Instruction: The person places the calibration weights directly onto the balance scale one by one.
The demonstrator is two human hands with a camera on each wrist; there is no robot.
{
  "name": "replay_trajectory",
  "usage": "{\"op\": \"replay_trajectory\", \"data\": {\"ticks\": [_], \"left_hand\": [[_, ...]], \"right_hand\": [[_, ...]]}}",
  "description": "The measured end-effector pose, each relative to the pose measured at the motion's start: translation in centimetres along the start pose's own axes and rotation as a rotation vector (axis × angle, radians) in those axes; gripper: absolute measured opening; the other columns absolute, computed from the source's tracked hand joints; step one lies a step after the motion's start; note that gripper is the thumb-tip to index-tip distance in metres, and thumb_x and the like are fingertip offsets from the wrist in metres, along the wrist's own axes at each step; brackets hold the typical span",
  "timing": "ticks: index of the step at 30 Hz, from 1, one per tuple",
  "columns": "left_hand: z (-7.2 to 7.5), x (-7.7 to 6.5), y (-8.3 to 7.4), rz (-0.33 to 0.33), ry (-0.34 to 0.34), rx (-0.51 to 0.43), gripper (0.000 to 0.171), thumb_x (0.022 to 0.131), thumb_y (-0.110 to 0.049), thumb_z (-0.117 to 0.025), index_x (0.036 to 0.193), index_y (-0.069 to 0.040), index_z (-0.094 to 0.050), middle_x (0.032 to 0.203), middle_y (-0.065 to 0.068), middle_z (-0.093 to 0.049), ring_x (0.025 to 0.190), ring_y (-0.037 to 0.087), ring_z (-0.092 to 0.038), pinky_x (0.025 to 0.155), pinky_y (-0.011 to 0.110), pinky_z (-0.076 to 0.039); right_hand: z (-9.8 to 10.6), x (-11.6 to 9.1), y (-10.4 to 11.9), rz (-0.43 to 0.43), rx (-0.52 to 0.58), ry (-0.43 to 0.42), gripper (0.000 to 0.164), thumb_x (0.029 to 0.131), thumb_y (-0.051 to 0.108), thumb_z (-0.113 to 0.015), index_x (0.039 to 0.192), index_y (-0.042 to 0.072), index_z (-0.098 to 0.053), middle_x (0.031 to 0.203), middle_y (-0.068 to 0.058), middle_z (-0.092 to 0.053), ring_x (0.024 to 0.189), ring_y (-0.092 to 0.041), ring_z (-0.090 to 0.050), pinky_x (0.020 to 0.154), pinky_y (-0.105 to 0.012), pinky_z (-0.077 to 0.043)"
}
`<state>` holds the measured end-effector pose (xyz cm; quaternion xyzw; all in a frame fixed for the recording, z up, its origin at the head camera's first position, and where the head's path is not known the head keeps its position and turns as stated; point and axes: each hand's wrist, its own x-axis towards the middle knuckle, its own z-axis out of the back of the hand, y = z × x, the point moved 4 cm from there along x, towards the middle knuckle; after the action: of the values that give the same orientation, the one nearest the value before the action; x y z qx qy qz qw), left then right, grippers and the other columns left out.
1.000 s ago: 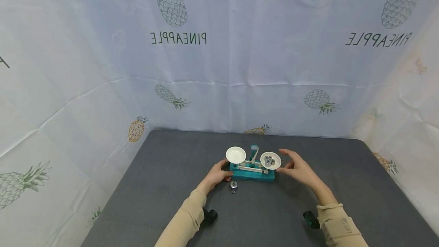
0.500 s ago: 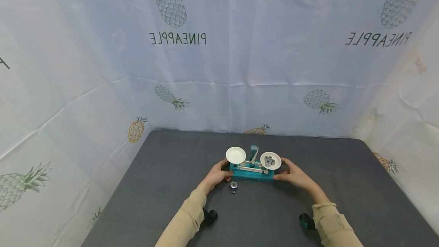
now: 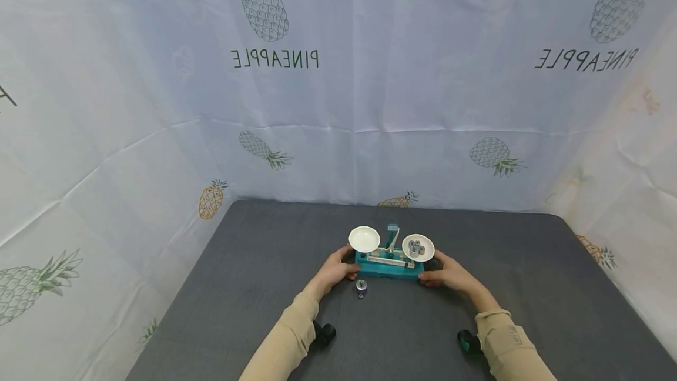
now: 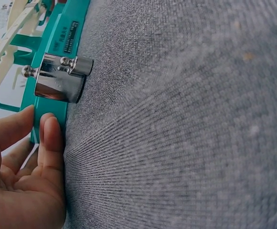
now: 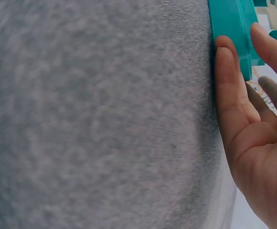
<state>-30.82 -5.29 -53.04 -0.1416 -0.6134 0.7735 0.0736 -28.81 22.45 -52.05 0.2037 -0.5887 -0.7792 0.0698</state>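
Note:
A teal balance scale (image 3: pixel 388 270) with two white pans stands on the dark table. My left hand (image 3: pixel 330 270) grips the left end of its base, thumb and fingers on either side in the left wrist view. At the other end, my right hand (image 3: pixel 455 276) holds the base's right corner between thumb and fingers (image 5: pixel 226 67). Several metal weights sit in the right pan (image 3: pixel 431 251); the left pan (image 3: pixel 364 239) holds nothing. In front of the base stands a large chrome weight (image 4: pixel 52 83), with a small weight (image 4: pixel 81 66) beside it.
The grey-black table (image 3: pixel 285 228) extends around the scale on all sides. Behind it hangs a white curtain (image 3: pixel 412 93) printed with pineapples. A black wrist device (image 3: pixel 324 334) shows at the left wrist, another (image 3: pixel 468 341) at the right.
My right hand has come from beside the right pan down and left to the base's right end and taken hold of it. The left hand keeps its place on the scale.

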Motion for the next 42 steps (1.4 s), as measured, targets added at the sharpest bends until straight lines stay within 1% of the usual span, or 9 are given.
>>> {"op": "replay_trajectory", "data": {"ticks": [5, 9, 12, 18, 25, 32, 35, 37, 42], "left_hand": [[0.0, 0.0, -0.1, -0.005, 0.002, -0.006, 0.055, 0.085, -0.001, -0.061, 0.136, 0.003, -0.04, 0.136, 0.027, -0.041, 0.066, 0.012, -0.055, 0.062, 0.028, -0.052], [0.0, 0.0, -0.1, 0.009, 0.007, -0.011, 0.057, 0.085, -0.004, -0.061, 0.138, 0.002, -0.039, 0.137, 0.024, -0.042, 0.065, 0.01, -0.054, 0.061, 0.026, -0.052], [0.0, 0.0, -0.2, 0.014, 0.007, -0.012, 0.058, 0.085, -0.004, -0.062, 0.138, 0.002, -0.038, 0.137, 0.024, -0.041, 0.065, 0.01, -0.055, 0.061, 0.025, -0.052], [0.0, 0.1, -0.3, 0.014, 0.006, -0.009, 0.057, 0.085, -0.003, -0.061, 0.137, 0.002, -0.039, 0.136, 0.025, -0.042, 0.065, 0.01, -0.055, 0.061, 0.025, -0.051], [-0.2, 0.1, -0.6, 0.016, 0.004, 0.003, 0.056, 0.084, -0.002, -0.061, 0.136, 0.002, -0.041, 0.136, 0.025, -0.042, 0.064, 0.011, -0.055, 0.06, 0.026, -0.052], [-0.2, -0.7, -1.9, 0.012, -0.004, 0.017, 0.053, 0.084, -0.001, -0.061, 0.134, 0.004, -0.043, 0.13, 0.026, -0.046, 0.066, 0.014, -0.055, 0.063, 0.031, -0.053], [-0.2, -0.8, -1.7, 0.007, -0.023, 0.034, 0.053, 0.084, -0.002, -0.062, 0.134, 0.002, -0.045, 0.129, 0.025, -0.047, 0.066, 0.014, -0.056, 0.063, 0.032, -0.054], [-0.2, -0.3, -0.8, -0.005, -0.04, 0.051, 0.055, 0.083, -0.004, -0.063, 0.134, 0.0, -0.046, 0.127, 0.024, -0.049, 0.065, 0.013, -0.057, 0.061, 0.029, -0.053], [-0.1, -0.7, -0.6, -0.039, -0.08, 0.089, 0.053, 0.082, -0.009, -0.064, 0.132, 0.0, -0.048, 0.124, 0.024, -0.049, 0.065, 0.012, -0.058, 0.06, 0.028, -0.053]], "right_hand": [[-0.1, 0.0, -0.1, -0.015, 0.041, -0.015, 0.088, 0.083, 0.012, -0.069, 0.145, -0.009, -0.01, 0.125, -0.036, -0.046, 0.089, -0.023, -0.068, 0.079, -0.035, -0.056], [0.0, 0.2, -0.3, -0.02, 0.032, -0.024, 0.085, 0.084, 0.017, -0.069, 0.145, -0.009, -0.014, 0.108, -0.021, -0.061, 0.087, -0.02, -0.069, 0.077, -0.034, -0.057], [0.1, 0.4, -0.4, -0.024, 0.024, -0.03, 0.084, 0.084, 0.019, -0.068, 0.144, -0.008, -0.016, 0.101, -0.013, -0.066, 0.085, -0.019, -0.069, 0.076, -0.033, -0.057], [0.2, 0.6, -0.6, -0.035, 0.035, -0.061, 0.081, 0.084, 0.018, -0.068, 0.143, -0.008, -0.02, 0.094, -0.01, -0.067, 0.081, -0.018, -0.069, 0.074, -0.032, -0.057], [0.1, 0.6, -0.6, -0.041, 0.093, -0.058, 0.08, 0.085, 0.01, -0.065, 0.144, -0.008, -0.015, 0.098, -0.015, -0.062, 0.08, -0.019, -0.069, 0.073, -0.033, -0.057], [-0.2, 0.7, -0.7, -0.057, 0.127, -0.1, 0.079, 0.084, 0.006, -0.065, 0.143, -0.01, -0.016, 0.091, -0.011, -0.064, 0.075, -0.017, -0.069, 0.071, -0.032, -0.057], [-0.3, 0.7, -0.8, -0.061, 0.13, -0.111, 0.078, 0.084, 0.006, -0.065, 0.143, -0.01, -0.017, 0.09, -0.01, -0.064, 0.074, -0.017, -0.069, 0.071, -0.031, -0.057], [-0.4, 0.7, -0.8, -0.058, 0.134, -0.107, 0.077, 0.084, 0.006, -0.065, 0.143, -0.01, -0.017, 0.09, -0.01, -0.064, 0.074, -0.016, -0.069, 0.071, -0.031, -0.057], [-0.6, 0.5, -0.7, -0.039, 0.138, -0.091, 0.075, 0.086, 0.006, -0.063, 0.142, -0.01, -0.018, 0.091, -0.01, -0.064, 0.075, -0.016, -0.069, 0.071, -0.031, -0.057]]}}
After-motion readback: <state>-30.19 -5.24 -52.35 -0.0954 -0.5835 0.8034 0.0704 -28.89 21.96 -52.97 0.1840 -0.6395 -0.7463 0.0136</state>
